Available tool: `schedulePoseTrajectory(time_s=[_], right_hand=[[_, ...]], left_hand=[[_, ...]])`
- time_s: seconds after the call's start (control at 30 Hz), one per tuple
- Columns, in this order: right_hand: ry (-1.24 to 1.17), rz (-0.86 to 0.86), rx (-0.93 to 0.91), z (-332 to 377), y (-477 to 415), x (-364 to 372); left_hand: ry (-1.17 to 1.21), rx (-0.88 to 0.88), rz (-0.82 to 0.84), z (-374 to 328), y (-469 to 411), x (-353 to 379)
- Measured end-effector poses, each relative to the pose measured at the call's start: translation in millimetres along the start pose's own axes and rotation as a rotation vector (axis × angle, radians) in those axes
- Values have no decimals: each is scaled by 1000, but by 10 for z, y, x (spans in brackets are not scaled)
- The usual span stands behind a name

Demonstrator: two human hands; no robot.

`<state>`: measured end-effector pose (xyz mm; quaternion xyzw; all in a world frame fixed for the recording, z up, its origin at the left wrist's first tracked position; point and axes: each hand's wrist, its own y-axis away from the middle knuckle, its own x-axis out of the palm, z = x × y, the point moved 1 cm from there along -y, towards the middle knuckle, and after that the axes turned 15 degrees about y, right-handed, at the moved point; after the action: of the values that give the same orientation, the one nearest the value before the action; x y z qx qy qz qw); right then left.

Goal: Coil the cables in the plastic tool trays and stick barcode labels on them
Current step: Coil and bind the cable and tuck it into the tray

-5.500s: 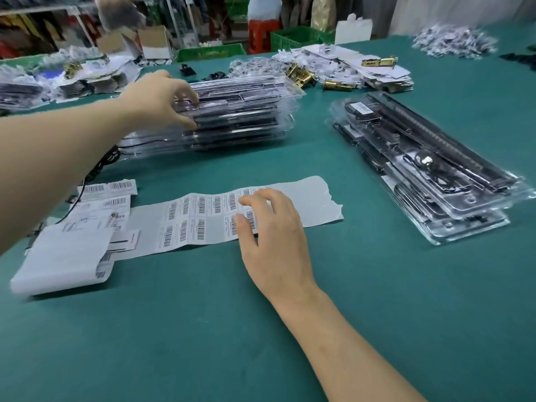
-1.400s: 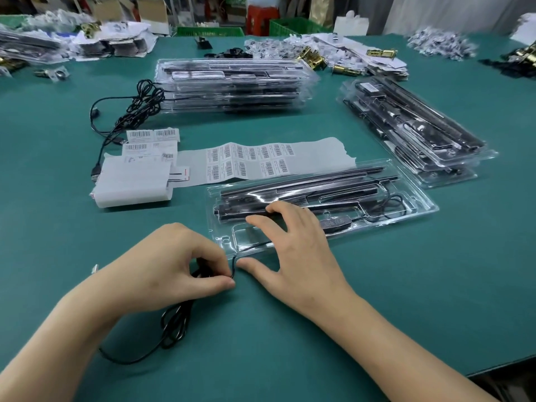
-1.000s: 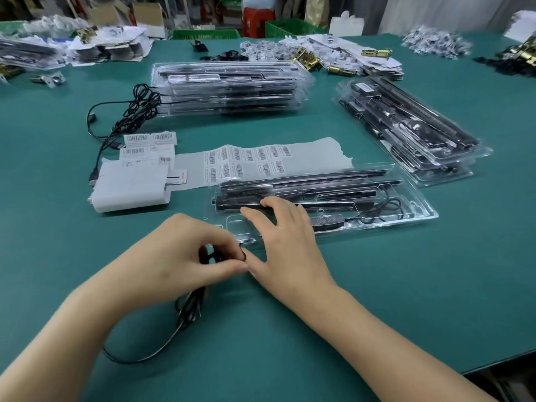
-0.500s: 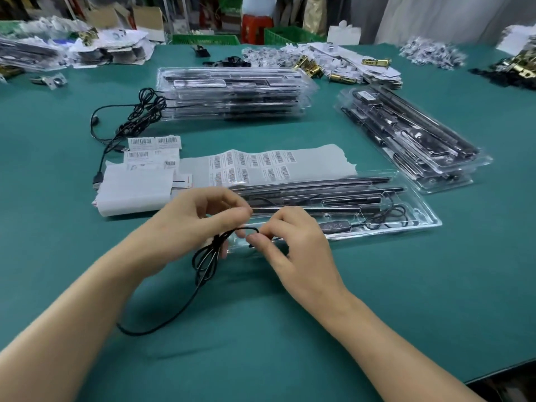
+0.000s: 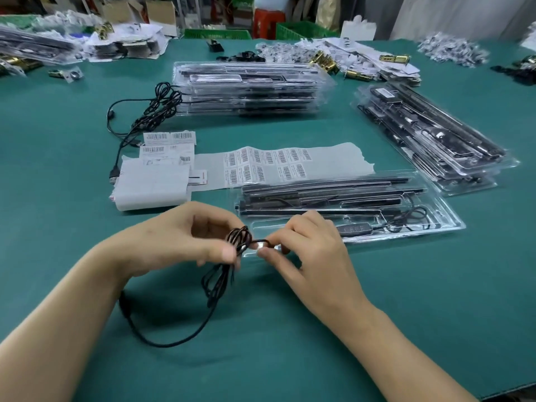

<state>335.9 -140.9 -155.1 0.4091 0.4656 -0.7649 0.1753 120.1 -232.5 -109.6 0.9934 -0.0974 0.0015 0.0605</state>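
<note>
Fingers [image 5: 228, 252] of the left hand [image 5: 179, 240] pinch the half-wound cable [image 5: 239, 237] beside the tray [image 5: 448, 220]; the right hand [image 5: 316, 256] pinches its strand. A slackened pinch could let the loops spring apart, tangling the tail on the tabletop [image 5: 290, 338].

Smooth, matt green table cover [image 5: 406, 300] fills the view. Toward 3 o'clock lies a clear, glossy plastic tray [image 5: 435, 219] that catches the light, with dull black strips [image 5: 319, 192] inside. At 7 o'clock, a thin black cable [image 5: 174, 340] has a faint sheen. Just toward 12 o'clock is a white matt paper label sheet [image 5: 333, 161]. Farther off at 12 o'clock is a stack of trays [image 5: 249, 88], shiny clear plastic. At 1 o'clock are bright brass-coloured metal pieces [image 5: 324, 60].
</note>
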Motion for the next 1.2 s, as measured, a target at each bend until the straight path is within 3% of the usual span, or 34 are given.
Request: schedulePoseTrajectory(time_s=[0.1,0.2,0.3,0.67,0.8,0.87,0.93,1.03,1.2], right_hand=[[1,12,-11,17,-5,-25],[29,53,-49,29,3,-60],[74,80,-108,-28,40,-118],[219,48,-230,-214,88,-253],[217,46,-230,-200,99,-240],[219,51,-228,-179,72,-234],[231,57,-235,-185,42,-243],[206,99,-214,-235,18,-272],[-51,194,6,-220,-11,-242]], left_hand=[[-384,288,-309,60,-101,-8],[-783,325,-200,177,-165,1],[-760,240,-176,232,-174,-47],[-779,221,-180,173,-172,-28],[-765,319,-262,102,-157,54],[-642,361,-252,43,-141,116],[-504,256,-139,8,-114,168],[-490,38,-4,40,-90,197],[-292,5,-59,22,-86,198]])
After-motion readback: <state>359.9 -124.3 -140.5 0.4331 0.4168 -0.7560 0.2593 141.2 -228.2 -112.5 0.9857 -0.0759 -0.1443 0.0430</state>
